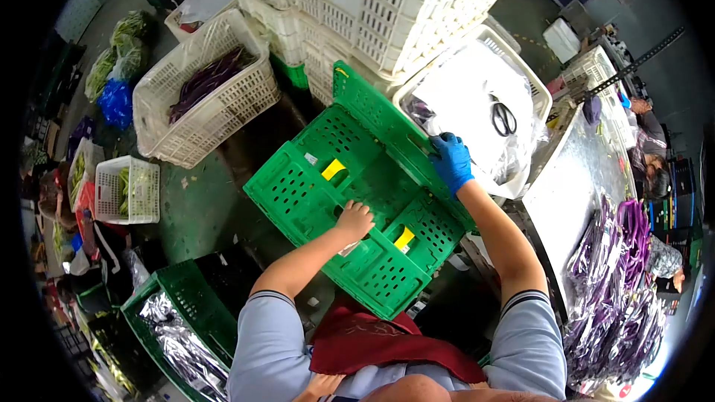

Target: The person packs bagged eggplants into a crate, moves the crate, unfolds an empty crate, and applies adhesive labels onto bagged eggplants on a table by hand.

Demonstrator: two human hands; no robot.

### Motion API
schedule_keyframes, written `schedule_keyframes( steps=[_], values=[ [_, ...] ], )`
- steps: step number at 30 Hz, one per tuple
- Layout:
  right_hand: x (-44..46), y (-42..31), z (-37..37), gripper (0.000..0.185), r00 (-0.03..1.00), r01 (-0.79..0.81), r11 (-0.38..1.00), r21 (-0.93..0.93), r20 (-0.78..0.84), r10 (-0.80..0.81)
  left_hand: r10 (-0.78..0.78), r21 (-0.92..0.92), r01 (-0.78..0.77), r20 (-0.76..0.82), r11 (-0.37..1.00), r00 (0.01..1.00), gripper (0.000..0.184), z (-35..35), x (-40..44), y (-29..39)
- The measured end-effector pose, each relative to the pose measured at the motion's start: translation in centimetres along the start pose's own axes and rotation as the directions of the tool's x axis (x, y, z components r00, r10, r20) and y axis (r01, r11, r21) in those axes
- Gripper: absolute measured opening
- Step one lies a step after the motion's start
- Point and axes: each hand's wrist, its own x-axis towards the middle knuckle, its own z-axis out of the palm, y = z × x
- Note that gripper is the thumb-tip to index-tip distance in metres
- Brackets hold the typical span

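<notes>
First speaker: "You are bracing the green crate between two hands, its raised far wall leaning beside the white basket. Your bare left hand is curling closed around the inner edge of the near panel; your gloved right hand is bending its fingers over the far wall's rim."

Second speaker: "How are you best handling it?"

First speaker: "By steadying the near panel with your left while guiding the far wall evenly with your right, keeping fingertips out of the hinge lines and off the yellow tabs. Uneven pressure is likely making the panels bind."

Second speaker: "And the room around you?"

First speaker: "The stacked white crates are crowding the far side. On the right, the basket holding the scissors is sitting just beside your glove, with the desk beyond. Toward the left, green floor is showing, probably offering your easiest swing."
</notes>
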Motion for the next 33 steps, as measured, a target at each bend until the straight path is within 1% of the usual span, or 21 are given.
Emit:
schedule_keyframes(
  steps=[2, 3, 6, 7, 8, 11, 12, 13, 14, 16, 17, 18, 20, 21, 22, 23, 26, 29, 30, 32, 33],
  values=[
    [-0.5, 0.6, 0.6, 0.044, 0.999, 0.011, 0.999, -0.037, -0.034, -0.012, -0.010, 0.111, -0.012, 0.191, 0.994, 0.982, 0.027, 0.4, 0.0, -0.7],
    [-0.6, -0.2, 0.7, 0.046, 0.998, 0.018, 0.997, -0.077, -0.058, -0.023, 0.054, 0.164, -0.066, 0.075, 0.984, 0.996, 0.027, 0.7, 0.1, -1.0],
    [-1.1, -0.5, 1.7, 0.050, 0.995, 0.021, 0.991, -0.135, -0.099, -0.034, -0.054, -0.011, 0.058, 0.219, 0.998, 0.974, 0.035, -6.3, 0.9, 2.2],
    [-1.3, -0.4, 2.0, 0.049, 0.989, 0.042, 0.987, -0.157, -0.135, -0.064, -0.022, -0.073, 0.035, 0.176, 0.997, 0.984, 0.042, -8.0, -0.3, 2.7],
    [-1.4, -0.3, 2.2, 0.047, 0.980, 0.062, 0.982, -0.178, -0.174, -0.094, -0.033, -0.065, 0.054, 0.288, 0.996, 0.957, 0.041, -10.2, -1.9, 3.1],
    [-1.7, -1.0, 0.7, 0.042, 0.879, 0.362, 0.917, -0.166, -0.266, -0.395, -0.057, -0.155, 0.172, 0.562, 0.973, 0.825, 0.039, -14.9, -7.5, 2.9],
    [-2.0, -1.4, 0.1, 0.042, 0.832, 0.454, 0.876, -0.162, -0.275, -0.482, -0.019, -0.145, 0.165, 0.691, 0.976, 0.723, 0.036, -14.9, -9.0, 2.2],
    [-2.3, -1.1, 0.9, 0.040, 0.819, 0.519, 0.847, -0.117, -0.218, -0.531, -0.012, -0.197, 0.201, 0.687, 0.960, 0.727, 0.035, -14.8, -9.7, 1.6],
    [-2.8, -1.3, 1.8, 0.039, 0.825, 0.560, 0.826, -0.064, -0.042, -0.563, -0.007, -0.244, 0.235, 0.679, 0.941, 0.734, 0.035, -14.5, -9.9, 1.1],
    [-4.5, -3.2, 3.9, 0.037, 0.741, 0.613, 0.788, 0.062, 0.302, -0.600, 0.014, -0.210, 0.496, 0.930, 0.842, 0.368, 0.034, -12.7, -7.4, 0.0],
    [-5.6, -3.8, 6.8, 0.037, 0.704, 0.609, 0.784, 0.119, 0.374, -0.604, 0.054, -0.109, 0.646, 0.993, 0.755, 0.105, 0.035, -11.2, -6.3, -0.7],
    [-6.8, -3.8, 10.6, 0.037, 0.661, 0.601, 0.780, 0.173, 0.441, -0.607, 0.024, -0.022, 0.632, 1.000, 0.775, 0.005, 0.032, -10.1, -5.4, -1.0],
    [-9.5, -2.1, 16.8, 0.033, 0.716, 0.696, 0.717, -0.020, 0.083, -0.693, -0.068, 0.032, 0.199, 0.981, 0.979, 0.179, 0.028, -8.3, -4.1, -1.5],
    [-9.4, -2.4, 16.3, 0.031, 0.700, 0.644, 0.763, 0.055, 0.358, -0.617, -0.004, 0.066, -0.119, 0.885, 0.991, 0.465, 0.027, -7.0, -4.4, -2.9],
    [-9.2, -3.3, 15.2, 0.029, 0.609, 0.571, 0.814, 0.112, 0.607, -0.511, 0.151, 0.184, -0.399, 0.725, 0.898, 0.672, 0.026, -6.6, -4.6, -3.8],
    [-9.0, -3.9, 14.7, 0.028, 0.449, 0.484, 0.863, 0.144, 0.806, -0.386, 0.141, 0.164, -0.366, 0.722, 0.916, 0.678, 0.026, -6.0, -4.2, -4.8],
    [-9.0, -3.2, 18.0, 0.039, 0.417, 0.348, 0.927, 0.142, 0.862, -0.288, 0.325, 0.208, -0.581, 0.661, 0.787, 0.676, 0.023, -4.9, -4.3, -7.0],
    [-8.2, -5.4, 15.5, 0.047, 0.386, 0.479, 0.877, 0.026, 0.892, -0.237, 0.252, 0.287, -0.597, 0.710, 0.750, 0.657, 0.024, -4.5, -3.6, -7.8],
    [-8.5, -5.4, 15.5, 0.045, 0.417, 0.491, 0.870, 0.049, 0.863, -0.284, 0.207, 0.307, -0.600, 0.743, 0.739, 0.636, 0.025, -4.4, -3.7, -7.9],
    [-9.0, -5.0, 15.3, 0.042, 0.481, 0.526, 0.847, 0.080, 0.793, -0.374, 0.271, 0.346, -0.617, 0.673, 0.707, 0.688, 0.024, -3.9, -4.0, -8.5],
    [-9.8, -4.4, 15.6, 0.042, 0.588, 0.571, 0.818, 0.072, 0.659, -0.468, 0.265, 0.363, -0.638, 0.689, 0.680, 0.675, 0.024, -3.7, -3.9, -8.1]
  ],
)
